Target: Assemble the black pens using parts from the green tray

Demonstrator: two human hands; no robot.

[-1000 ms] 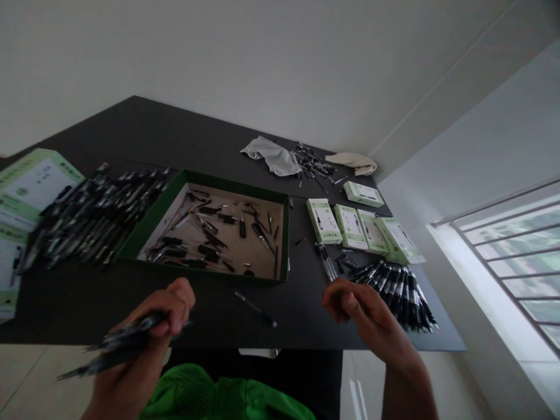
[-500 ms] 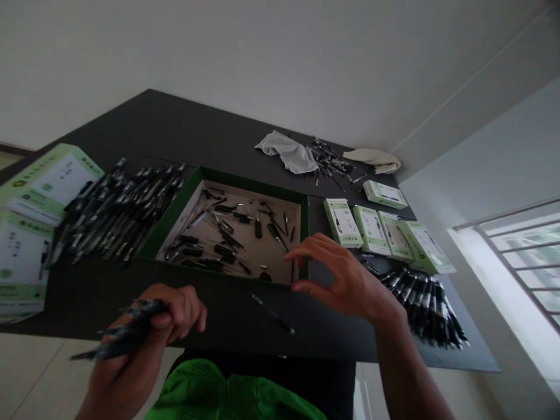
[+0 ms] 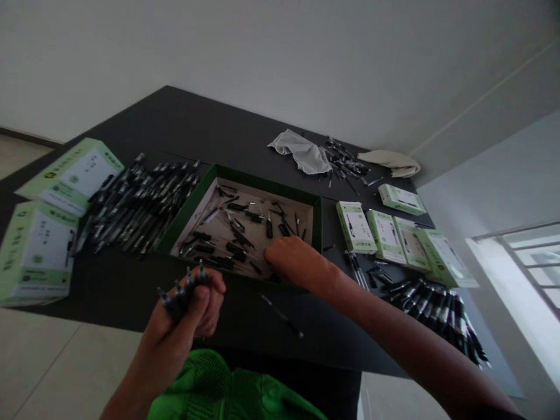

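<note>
My left hand [image 3: 199,312] is wrapped round a bunch of pens [image 3: 179,300], tips pointing up, in front of the near edge of a green-rimmed tray [image 3: 321,230]. Loose pen parts [image 3: 236,251], mostly black caps and thin pieces, lie scattered inside that tray. Reaching in over its near right corner, my right hand [image 3: 291,256] has its fingers curled downward; the fingertips, and whatever they may hold, are hidden. One single pen [image 3: 282,315] lies on the dark table between my hands and my body.
A big heap of pens [image 3: 140,204] lies left of the tray, beside two green-white boxes [image 3: 39,251]. On the right are several smaller pen boxes [image 3: 356,227] and a fanned pile of pens [image 3: 441,315]. Farther back lie a white cloth [image 3: 300,151] and more pens [image 3: 347,160].
My right hand has moved left and down into the tray, its fingers now curled instead of spread. My left hand has turned, so the pens point upward. The whole view has shifted slightly.
</note>
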